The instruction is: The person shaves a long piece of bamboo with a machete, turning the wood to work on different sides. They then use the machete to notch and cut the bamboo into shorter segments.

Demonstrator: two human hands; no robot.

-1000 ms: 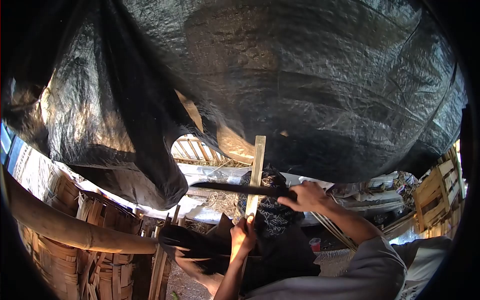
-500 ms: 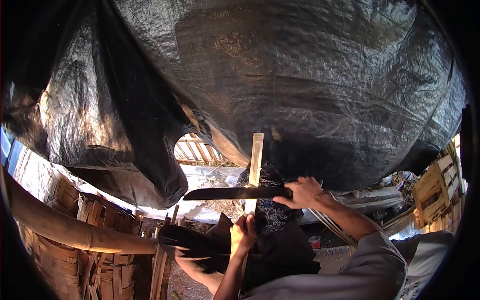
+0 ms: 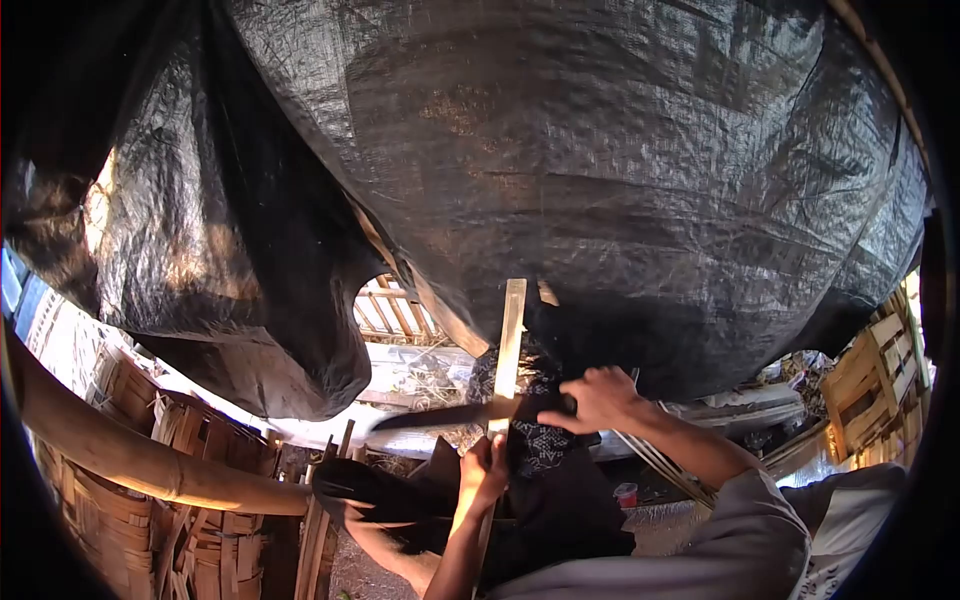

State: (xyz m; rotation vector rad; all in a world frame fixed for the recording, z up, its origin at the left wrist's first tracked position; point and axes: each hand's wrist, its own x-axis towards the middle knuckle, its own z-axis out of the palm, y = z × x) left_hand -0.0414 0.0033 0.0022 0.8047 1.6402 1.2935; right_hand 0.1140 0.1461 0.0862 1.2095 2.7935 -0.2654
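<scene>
A pale, flat bamboo strip (image 3: 509, 345) stands lengthwise in front of me, its far end against the dark sheet. My left hand (image 3: 484, 474) is wrapped round its lower part. In my right hand (image 3: 600, 399) is the handle of a machete (image 3: 430, 417). Its long dark blade points left and crosses the strip a little above my left hand, somewhat smeared by motion. Patterned dark cloth (image 3: 543, 446) lies over my lap behind the strip.
A large black tarpaulin (image 3: 620, 200) hangs across the front. A thick bamboo pole (image 3: 150, 462) runs along the left above woven bamboo baskets (image 3: 235, 550). At right are a woven bamboo panel (image 3: 868, 375), thin strips (image 3: 665, 468) and a small red-and-clear cup (image 3: 625, 494).
My right hand and the machete have moved down along the strip, closer to my left hand. The blade's tip now tilts lower. My left hand keeps its hold, almost unmoved.
</scene>
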